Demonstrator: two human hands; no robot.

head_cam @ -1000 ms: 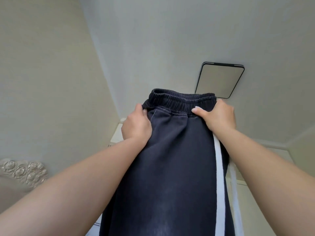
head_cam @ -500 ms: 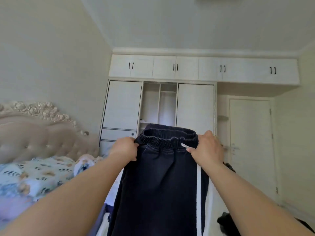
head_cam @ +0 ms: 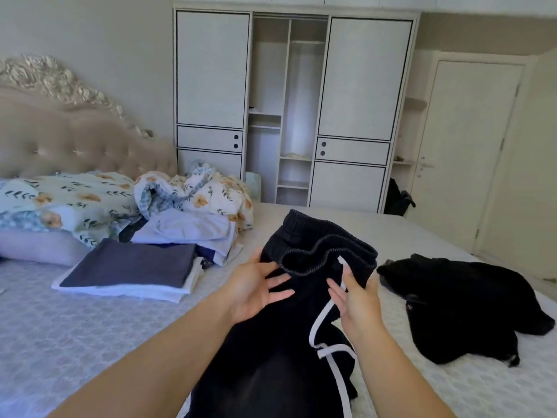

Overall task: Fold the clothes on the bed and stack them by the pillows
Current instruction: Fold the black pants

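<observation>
Bed (head_cam: 90, 342) fills the rm, pillows (head_cam: 39, 245) at the headboard end w/ a folded stack (head_cam: 126, 273) just beside them. Black garment (head_cam: 458, 303) lies crumpled on the mattress, off to the person's right, unfolded. Dark trousers (head_cam: 283, 357) w/ a white side stripe run lengthwise from the person out across the bed, waistband (head_cam: 325, 251) at the far end, bunched and gaping. Left hand (head_cam: 256, 292) & right hand (head_cam: 354, 300) sit either side just below that waistband, fingers straight & spread, gripping nothing; fingertips near or on the cloth, can't tell which. Both about equally near. Looks like flattening comes next, prob. then folding along the long axis.
</observation>
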